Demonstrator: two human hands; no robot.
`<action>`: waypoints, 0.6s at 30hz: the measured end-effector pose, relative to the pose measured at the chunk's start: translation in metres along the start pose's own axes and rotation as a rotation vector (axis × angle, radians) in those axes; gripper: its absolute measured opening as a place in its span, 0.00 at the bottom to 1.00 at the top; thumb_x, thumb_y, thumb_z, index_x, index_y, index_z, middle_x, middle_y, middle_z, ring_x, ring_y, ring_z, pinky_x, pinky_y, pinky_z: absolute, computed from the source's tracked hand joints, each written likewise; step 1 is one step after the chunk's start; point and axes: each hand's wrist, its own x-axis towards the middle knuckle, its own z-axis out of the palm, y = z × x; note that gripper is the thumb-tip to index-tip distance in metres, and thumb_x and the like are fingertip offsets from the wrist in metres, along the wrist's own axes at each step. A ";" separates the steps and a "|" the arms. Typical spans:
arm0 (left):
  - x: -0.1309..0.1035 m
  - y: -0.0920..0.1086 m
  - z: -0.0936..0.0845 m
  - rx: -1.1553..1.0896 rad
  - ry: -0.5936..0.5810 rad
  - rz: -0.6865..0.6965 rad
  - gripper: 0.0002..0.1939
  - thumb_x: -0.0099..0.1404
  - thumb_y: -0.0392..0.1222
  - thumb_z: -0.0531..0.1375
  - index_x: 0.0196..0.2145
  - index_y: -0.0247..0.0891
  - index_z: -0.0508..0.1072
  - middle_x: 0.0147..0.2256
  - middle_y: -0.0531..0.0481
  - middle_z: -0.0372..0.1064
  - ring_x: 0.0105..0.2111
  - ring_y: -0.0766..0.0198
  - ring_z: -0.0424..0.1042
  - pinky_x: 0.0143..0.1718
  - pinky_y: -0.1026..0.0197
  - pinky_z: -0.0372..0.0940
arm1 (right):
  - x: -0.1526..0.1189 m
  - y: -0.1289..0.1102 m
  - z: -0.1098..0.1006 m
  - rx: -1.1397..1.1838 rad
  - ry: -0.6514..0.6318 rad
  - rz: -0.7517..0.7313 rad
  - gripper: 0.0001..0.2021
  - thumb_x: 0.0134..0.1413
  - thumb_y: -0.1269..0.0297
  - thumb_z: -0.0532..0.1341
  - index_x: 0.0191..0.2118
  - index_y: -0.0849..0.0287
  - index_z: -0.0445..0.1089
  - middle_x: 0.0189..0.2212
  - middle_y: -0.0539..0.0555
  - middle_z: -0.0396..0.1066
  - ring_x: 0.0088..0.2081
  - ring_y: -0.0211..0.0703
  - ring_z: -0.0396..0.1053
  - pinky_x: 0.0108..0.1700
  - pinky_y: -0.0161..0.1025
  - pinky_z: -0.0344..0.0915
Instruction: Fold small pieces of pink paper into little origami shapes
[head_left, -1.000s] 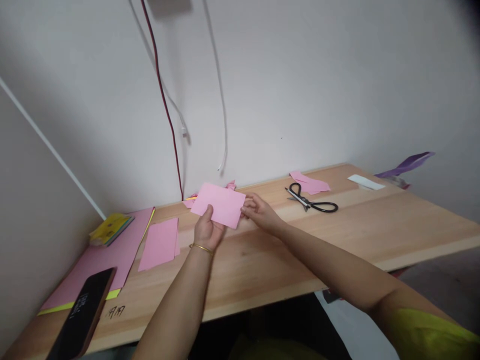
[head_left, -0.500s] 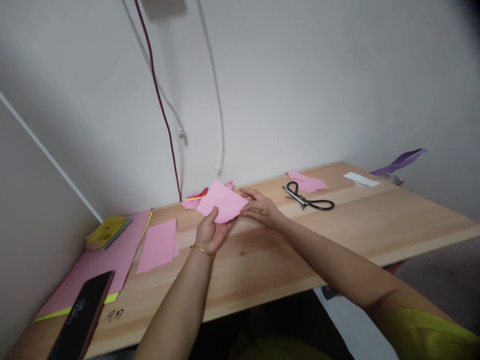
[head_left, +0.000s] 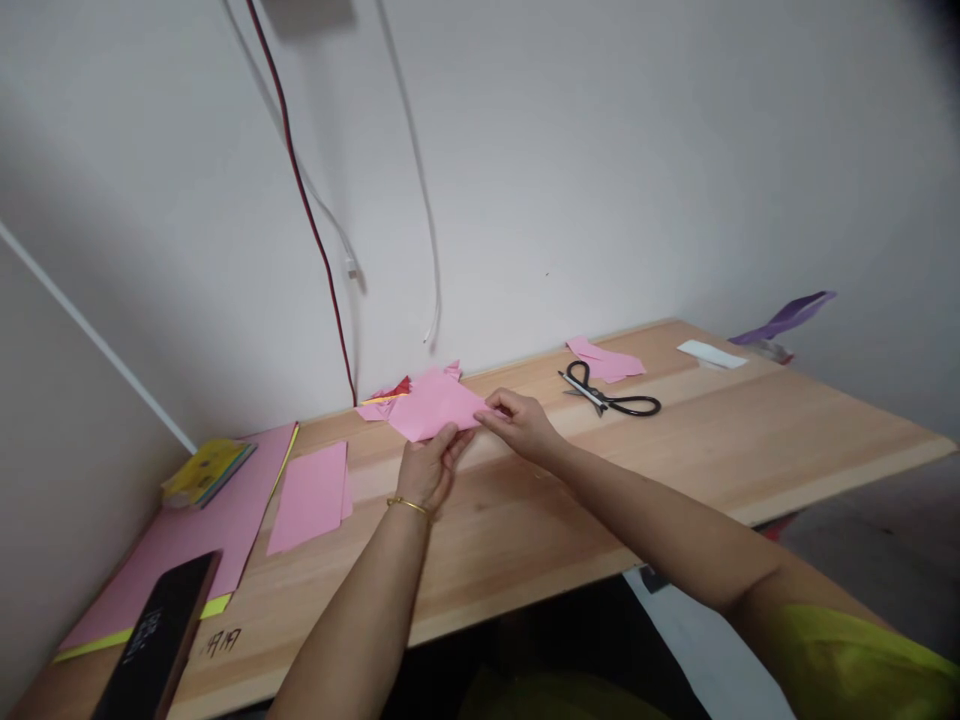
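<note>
My left hand and right hand grip a smooth pink paper sheet — near edge and right corner — over the pale wooden table, left of black-handled metal scissors.

Blurred characters on the phone (unreadable), dark scrawled marks on the wooden tabletop, also illegible

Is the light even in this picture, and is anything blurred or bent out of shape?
Head view: dim, soft light, with a faint shadow on the wall beside the white plug; head view: upper right corner darkened; head view: phone looks stretched near the edge, its screen characters too blurred to read; head view: no strong glare on the held pink sheet.
</note>
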 end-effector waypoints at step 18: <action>0.004 -0.007 -0.007 -0.014 0.023 -0.068 0.14 0.49 0.34 0.65 0.36 0.32 0.71 0.35 0.45 0.74 0.33 0.61 0.74 0.43 0.54 0.67 | -0.002 -0.006 0.005 0.189 -0.106 0.064 0.13 0.50 0.55 0.57 0.28 0.61 0.68 0.23 0.48 0.65 0.25 0.33 0.58 0.28 0.31 0.54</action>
